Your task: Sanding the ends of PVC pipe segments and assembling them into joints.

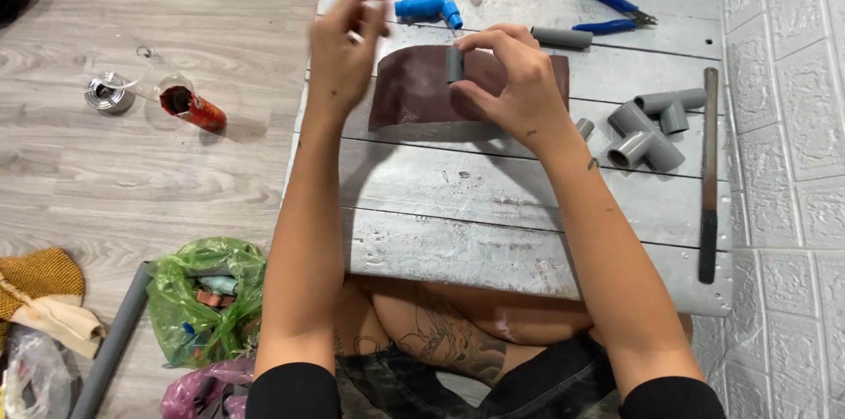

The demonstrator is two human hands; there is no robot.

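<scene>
where the grey table [528, 199] bears brown sandpaper [414, 89] at its centre, right hand [519, 84] pinches a short grey pipe piece [453, 64] upright over it; left hand [345, 49] (blurred, at 10 o'clock) curls round something small and pale.

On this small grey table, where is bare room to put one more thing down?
The near half of the table is bare, between the sandpaper sheet and the near edge, left of the file. The far edge and the pipe fittings are crowded.
</scene>
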